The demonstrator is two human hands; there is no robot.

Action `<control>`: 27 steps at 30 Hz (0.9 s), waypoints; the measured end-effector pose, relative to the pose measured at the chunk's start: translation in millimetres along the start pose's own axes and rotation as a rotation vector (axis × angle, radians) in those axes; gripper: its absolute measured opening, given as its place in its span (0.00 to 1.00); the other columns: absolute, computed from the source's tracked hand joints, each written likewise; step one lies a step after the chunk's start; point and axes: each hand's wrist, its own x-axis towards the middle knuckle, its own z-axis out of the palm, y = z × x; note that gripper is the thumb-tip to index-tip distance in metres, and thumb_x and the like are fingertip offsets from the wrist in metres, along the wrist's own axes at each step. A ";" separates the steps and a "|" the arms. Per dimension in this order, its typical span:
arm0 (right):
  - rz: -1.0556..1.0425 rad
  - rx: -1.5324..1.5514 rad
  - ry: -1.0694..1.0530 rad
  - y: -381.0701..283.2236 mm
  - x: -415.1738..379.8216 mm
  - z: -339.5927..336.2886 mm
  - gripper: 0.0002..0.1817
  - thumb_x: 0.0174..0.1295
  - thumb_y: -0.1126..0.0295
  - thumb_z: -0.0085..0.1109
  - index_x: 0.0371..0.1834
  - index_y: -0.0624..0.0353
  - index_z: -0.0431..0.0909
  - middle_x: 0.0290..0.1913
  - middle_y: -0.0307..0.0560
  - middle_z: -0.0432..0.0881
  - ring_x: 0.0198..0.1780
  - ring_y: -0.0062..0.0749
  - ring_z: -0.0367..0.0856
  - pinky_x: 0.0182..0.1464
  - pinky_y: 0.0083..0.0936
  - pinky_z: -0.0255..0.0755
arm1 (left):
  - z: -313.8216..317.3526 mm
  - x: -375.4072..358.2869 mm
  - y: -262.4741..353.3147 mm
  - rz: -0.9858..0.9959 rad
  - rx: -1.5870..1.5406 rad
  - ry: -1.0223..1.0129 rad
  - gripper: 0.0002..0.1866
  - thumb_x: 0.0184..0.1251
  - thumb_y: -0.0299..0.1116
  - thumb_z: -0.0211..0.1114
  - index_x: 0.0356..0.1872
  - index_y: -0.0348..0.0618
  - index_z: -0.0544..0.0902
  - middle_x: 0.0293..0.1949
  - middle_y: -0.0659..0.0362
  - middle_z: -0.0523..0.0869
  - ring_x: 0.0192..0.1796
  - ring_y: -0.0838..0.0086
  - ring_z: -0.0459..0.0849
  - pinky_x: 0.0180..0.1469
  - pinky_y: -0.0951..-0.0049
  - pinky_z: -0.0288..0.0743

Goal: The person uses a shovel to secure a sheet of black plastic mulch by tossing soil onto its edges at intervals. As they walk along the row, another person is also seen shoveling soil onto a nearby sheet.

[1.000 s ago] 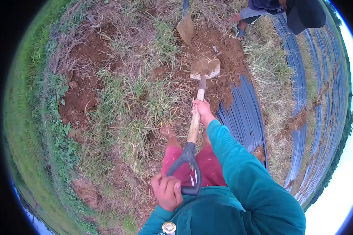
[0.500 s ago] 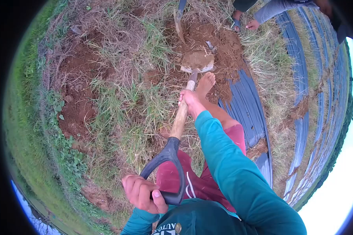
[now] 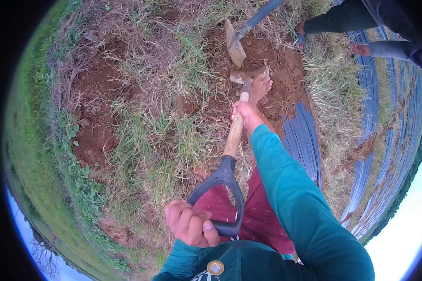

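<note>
My left hand [image 3: 192, 222] is closed round the black D-shaped handle of a shovel [image 3: 233, 138]. Farther down, my right hand [image 3: 247, 114] grips the wooden shaft just above the metal socket. The shovel's blade lies low in loose brown soil [image 3: 288, 70], its lower part hidden. A bare foot [image 3: 261, 87] rests by the top of the blade. Just beyond, a second shovel [image 3: 236, 46] with a dark shaft has its dirt-caked blade over the same patch of soil.
Another person's leg [image 3: 340, 22], sandalled foot and hand [image 3: 361, 49] are at the upper right. Grey plastic sheeting [image 3: 301, 143] lies right of the soil, with long sheeted rows beyond. Dry and green grass [image 3: 150, 136] covers the ground at left, around bare dirt [image 3: 96, 117].
My shovel and both hands have shifted right, and the shaft stands steeper in view. The foot has moved up against the blade. The second shovel's blade has come nearer mine.
</note>
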 end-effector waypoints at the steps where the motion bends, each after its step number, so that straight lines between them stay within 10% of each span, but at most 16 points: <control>1: -0.019 0.012 -0.015 -4.8 4.7 -2.6 0.02 0.61 0.75 0.55 0.31 0.59 0.73 0.18 0.43 0.72 0.16 0.32 0.73 0.20 0.35 0.75 | 2.7 6.1 6.1 0.008 -0.006 0.021 0.11 0.56 0.36 0.56 0.19 0.43 0.73 0.22 0.57 0.75 0.30 0.61 0.73 0.38 0.57 0.67; 8: -0.217 -0.471 0.383 94.0 -51.1 -8.6 0.09 0.61 0.77 0.55 0.43 0.68 0.71 0.21 0.46 0.74 0.17 0.33 0.74 0.18 0.35 0.74 | 21.7 -65.3 4.8 -0.002 -0.052 -0.069 0.13 0.58 0.39 0.55 0.17 0.44 0.72 0.19 0.58 0.74 0.28 0.61 0.73 0.41 0.57 0.66; 18: -0.135 -0.274 0.148 68.1 -38.3 -28.6 0.09 0.60 0.78 0.51 0.37 0.76 0.77 0.22 0.54 0.80 0.17 0.39 0.80 0.19 0.36 0.75 | 67.0 -98.1 7.4 0.005 0.100 -0.100 0.10 0.59 0.31 0.60 0.21 0.40 0.73 0.24 0.52 0.74 0.32 0.58 0.73 0.41 0.56 0.68; 21: -0.161 -0.316 0.178 72.5 -42.7 -28.0 0.10 0.60 0.77 0.51 0.35 0.76 0.78 0.22 0.54 0.81 0.17 0.40 0.81 0.20 0.35 0.76 | 66.6 -106.9 10.4 -0.330 -0.151 0.292 0.12 0.67 0.35 0.63 0.27 0.40 0.75 0.28 0.55 0.77 0.36 0.63 0.76 0.43 0.60 0.69; 26: -0.241 -0.497 0.371 122.3 -31.7 -16.5 0.11 0.57 0.78 0.57 0.37 0.79 0.78 0.25 0.59 0.83 0.18 0.42 0.83 0.19 0.35 0.76 | 95.3 -172.9 -19.1 -1.497 -1.245 0.610 0.17 0.74 0.47 0.61 0.36 0.42 0.75 0.29 0.61 0.79 0.32 0.74 0.78 0.38 0.67 0.74; 27: -0.205 -0.502 0.385 147.5 -15.1 -26.1 0.16 0.58 0.70 0.59 0.40 0.77 0.79 0.31 0.62 0.85 0.30 0.47 0.88 0.32 0.40 0.81 | 110.0 -194.2 -36.6 -1.591 -1.371 0.709 0.17 0.75 0.47 0.61 0.35 0.43 0.75 0.27 0.61 0.78 0.30 0.74 0.77 0.35 0.68 0.74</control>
